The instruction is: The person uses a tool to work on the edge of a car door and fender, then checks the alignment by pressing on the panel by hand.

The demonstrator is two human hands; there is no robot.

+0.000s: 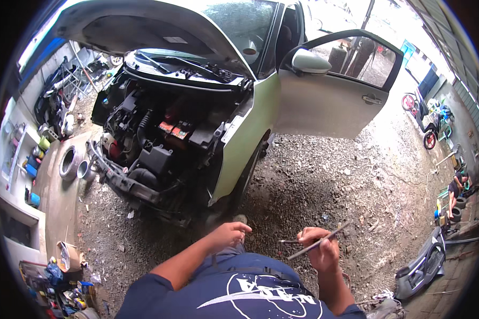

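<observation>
My left hand point(231, 234) is held in front of my waist with its index finger stretched out and nothing in it. My right hand point(319, 249) grips a long thin metal bar point(303, 252) slanting up to the right, along with a smaller metal tool point(288, 242) poking out leftward. Ahead stands a car with its bonnet point(146, 29) raised, its engine bay point(157, 157) exposed and the front bumper off. Its pale green fender point(234, 165) faces me, and the silver front door point(324, 106) hangs open on the right.
A loose tyre point(67, 162) and clutter line the left wall. At right lie bicycles point(426, 114) and a detached bumper point(420, 266); another person point(455, 189) bends by some tyres near the wall. Gravel ground point(346, 175) lies around the car.
</observation>
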